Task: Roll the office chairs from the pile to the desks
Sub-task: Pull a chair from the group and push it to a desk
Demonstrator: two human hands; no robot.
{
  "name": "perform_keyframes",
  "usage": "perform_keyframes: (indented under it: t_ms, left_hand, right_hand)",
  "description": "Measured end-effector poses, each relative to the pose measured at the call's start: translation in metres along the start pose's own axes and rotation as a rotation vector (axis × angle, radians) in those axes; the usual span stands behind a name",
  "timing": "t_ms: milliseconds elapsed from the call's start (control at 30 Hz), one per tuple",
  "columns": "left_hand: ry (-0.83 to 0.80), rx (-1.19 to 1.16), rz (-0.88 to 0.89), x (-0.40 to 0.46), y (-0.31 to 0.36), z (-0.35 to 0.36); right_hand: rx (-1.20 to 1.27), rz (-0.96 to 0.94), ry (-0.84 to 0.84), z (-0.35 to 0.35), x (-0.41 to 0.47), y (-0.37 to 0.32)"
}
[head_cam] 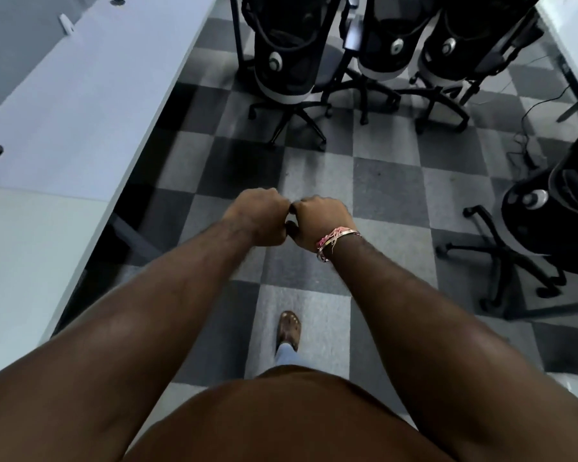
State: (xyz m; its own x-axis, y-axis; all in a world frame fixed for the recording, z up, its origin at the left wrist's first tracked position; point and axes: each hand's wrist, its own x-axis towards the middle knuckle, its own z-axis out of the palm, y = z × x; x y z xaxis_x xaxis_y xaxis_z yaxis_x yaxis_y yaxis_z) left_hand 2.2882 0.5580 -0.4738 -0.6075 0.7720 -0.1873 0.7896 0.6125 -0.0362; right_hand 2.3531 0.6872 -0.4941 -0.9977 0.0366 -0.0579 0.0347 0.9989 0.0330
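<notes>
Three black mesh office chairs stand in a row at the top of the view: one on the left (282,61), one in the middle (386,45), one on the right (454,51). A fourth chair (554,221) stands at the right edge. My left hand (259,216) and my right hand (317,221) are held out in front of me with fingers curled into fists, knuckles touching, holding nothing. Both hands hover over the floor, well short of the chairs. A pink and metal bracelet sits on my right wrist.
A long white desk (64,105) runs along the left side, with cable holes in its top. Another white desk (574,38) shows at the top right, with cables (528,141) on the floor beneath. The floor is checkered grey carpet (317,168). My foot (289,330) steps forward.
</notes>
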Motion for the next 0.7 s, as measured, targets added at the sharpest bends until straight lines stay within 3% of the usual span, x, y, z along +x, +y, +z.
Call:
perform_keyframes:
  t_ms: [333,700]
  left_hand:
    - [0.041,-0.061,-0.089,0.196,-0.082,-0.043]
    - [-0.033,-0.083,-0.029,0.408,-0.218,-0.055]
  right_hand:
    - [-0.105,-0.129,-0.02,-0.031,0.203,0.11]
    - [-0.068,-0.075,-0.027,-0.003,0.439,0.181]
